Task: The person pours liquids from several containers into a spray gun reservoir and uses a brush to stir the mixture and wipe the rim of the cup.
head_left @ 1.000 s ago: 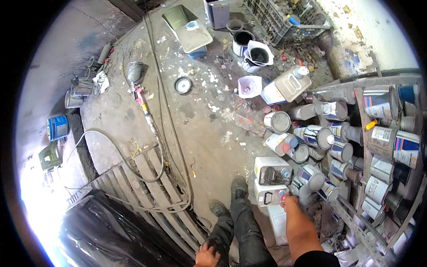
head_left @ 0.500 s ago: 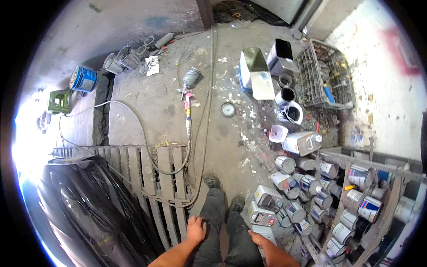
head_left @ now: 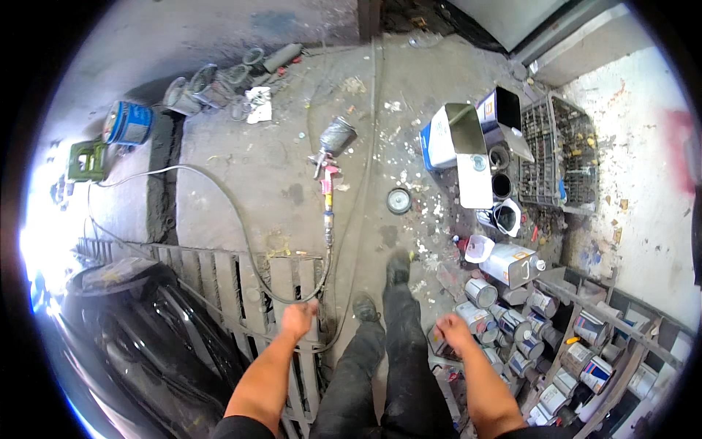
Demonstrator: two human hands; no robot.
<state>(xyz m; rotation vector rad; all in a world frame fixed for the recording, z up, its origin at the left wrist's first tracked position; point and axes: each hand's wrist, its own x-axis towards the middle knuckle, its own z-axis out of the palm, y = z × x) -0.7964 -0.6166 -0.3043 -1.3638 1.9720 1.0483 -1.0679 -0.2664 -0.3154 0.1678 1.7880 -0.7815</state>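
Note:
My left hand (head_left: pixel 300 319) is loosely closed over the slatted grate (head_left: pixel 288 282), just below the loop of grey hose (head_left: pixel 245 238); nothing shows in it. My right hand (head_left: pixel 453 331) has curled fingers with nothing visible in them, in front of the paint cans (head_left: pixel 480 293) crowded at the right. A spray gun (head_left: pixel 319 164) with a grey cup (head_left: pixel 336 135) lies on the floor ahead, joined to the hose. A round lid (head_left: pixel 399 201) lies to its right, near an open rectangular tin (head_left: pixel 442 139).
A grey crate (head_left: pixel 556 154) stands by the right wall, above a metal rack (head_left: pixel 585 296). Along the left wall are a blue pail (head_left: pixel 128 123), dirty cups (head_left: pixel 208 91) and a green container (head_left: pixel 88 161). Black sheeting (head_left: pixel 146 344) covers something at lower left.
My right hand has left the red-capped can it was touching and risen beside my leg. My left hand has moved forward and left. My feet have stepped forward; the view has swung upward.

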